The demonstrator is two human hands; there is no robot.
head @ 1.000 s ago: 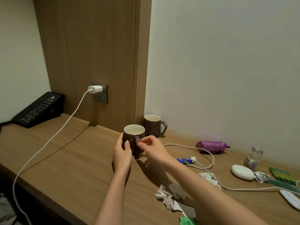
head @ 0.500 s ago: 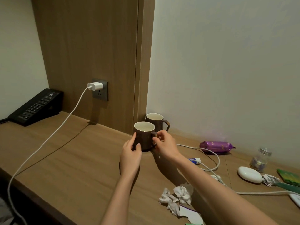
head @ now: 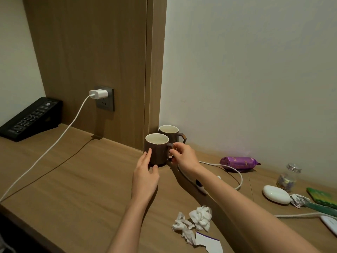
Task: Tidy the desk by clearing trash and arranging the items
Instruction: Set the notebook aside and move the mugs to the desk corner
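A brown mug (head: 157,150) with a white inside stands on the wooden desk (head: 73,179), right in front of a second brown mug (head: 169,133) in the corner by the wall. My right hand (head: 184,157) pinches the front mug's handle. My left hand (head: 145,174) lies against the mug's near left side with fingers straight. Crumpled white tissues (head: 193,222) and a torn paper scrap (head: 209,242) lie near the front edge, under my right forearm.
A white charger (head: 98,94) is plugged into the wall socket, its cable (head: 54,141) running down left across the desk. A black telephone (head: 30,118) sits far left. Right: purple snack pack (head: 238,162), small glass jar (head: 288,178), white oval case (head: 276,194), green packet (head: 322,197), another white cable (head: 235,170).
Both hands slid the front mug back and to the right until it stands close in front of the second mug by the wall.
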